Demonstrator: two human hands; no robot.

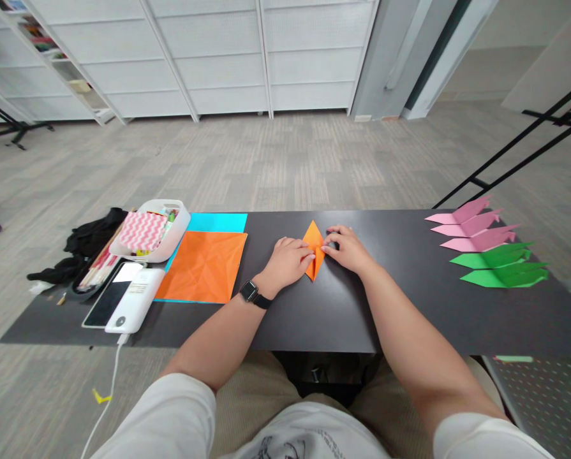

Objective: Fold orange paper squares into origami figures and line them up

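Ok so, biggest first: 1 dark table [400, 312]. L side's got blue paper [218, 222] w/ 1 orange sheet [203, 268] on top, 1 white bin [176, 239] right by it. R end: 5 folded pcs, 3 pink ones [462, 228] + 2 green ones [503, 277]. Then 2 hands mid-table: right hand [347, 250] has its grip pinching the small orange fold [316, 237] by its R edge; left hand's [288, 260] fingers sit on its L side, can't tell if pinching. That 1 fold's on the table btwn them.

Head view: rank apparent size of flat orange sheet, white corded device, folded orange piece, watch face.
Largest to smallest:
1. Flat orange sheet
2. White corded device
3. Folded orange piece, partly hidden
4. Watch face
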